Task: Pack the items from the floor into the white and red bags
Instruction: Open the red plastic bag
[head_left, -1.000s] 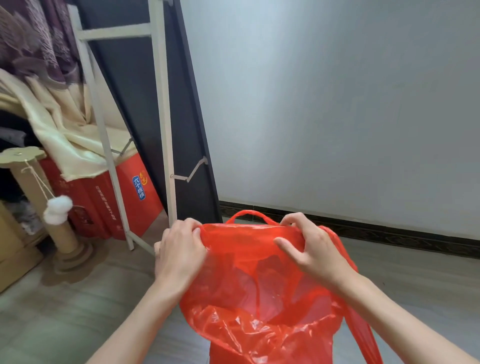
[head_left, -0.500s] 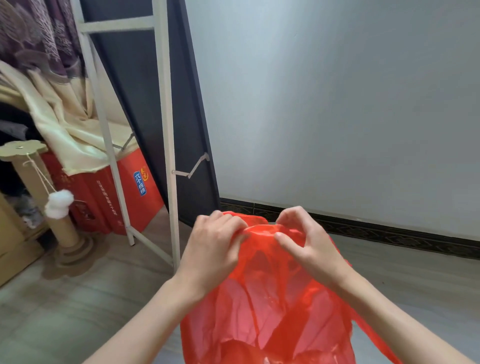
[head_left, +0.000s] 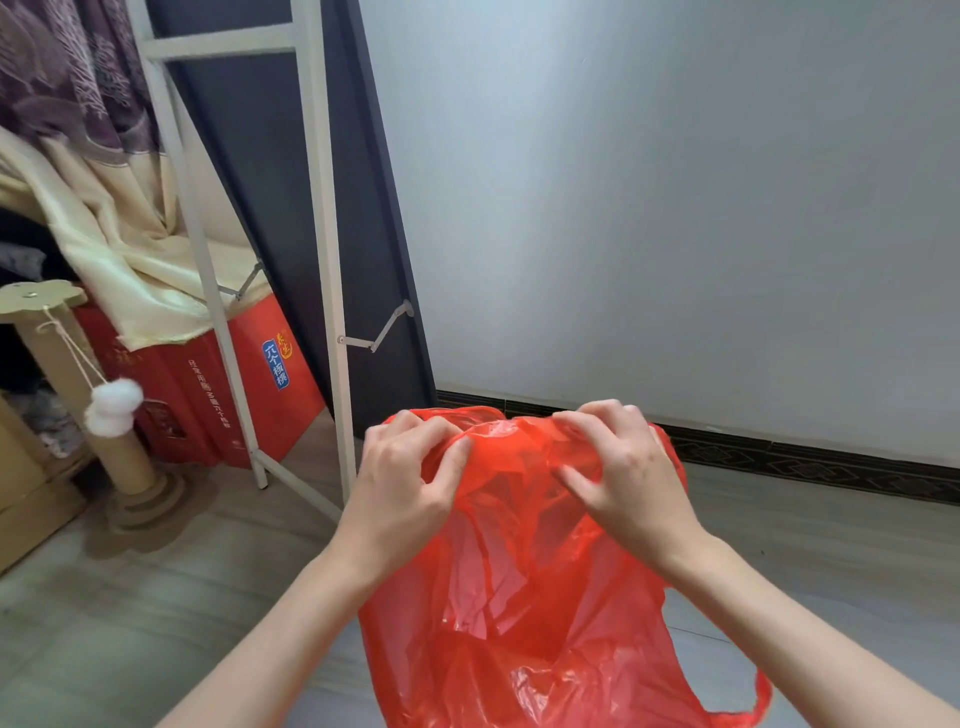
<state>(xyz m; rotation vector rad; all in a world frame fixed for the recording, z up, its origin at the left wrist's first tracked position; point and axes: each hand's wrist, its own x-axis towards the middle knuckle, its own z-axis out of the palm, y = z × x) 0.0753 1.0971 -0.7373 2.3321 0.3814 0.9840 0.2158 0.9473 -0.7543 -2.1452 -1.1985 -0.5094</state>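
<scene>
Red, thin and glossy plastic fills the middle of the head view: the red bag (head_left: 524, 587) hangs in the air in front of the person, well clear of the grey floor (head_left: 104, 623) and in front of the dark skirting board (head_left: 810, 457) at the wall's foot. The left hand (head_left: 405, 483) pinches the bag's top edge at its left side, fingers curled over the film and thumb pressed against it from the near side; the right hand (head_left: 623, 467) holds the top at its right side in the same way, fingers bunched over the rim. Both grips sit at the top, probably so the two layers can be worked apart and the mouth opened for packing, though the hands could equally be gathering it shut. The film below them hangs slack and creased, and one handle loop (head_left: 758, 706) dangles at the bag's lower right. Darker folds show through the plastic, but whether anything lies inside cannot be told. Left of the bag stand a white metal frame (head_left: 322, 249), a red carton (head_left: 249, 379) and a cardboard scratching post (head_left: 119, 457). Neither the white bag nor any loose items on the floor are in view.
</scene>
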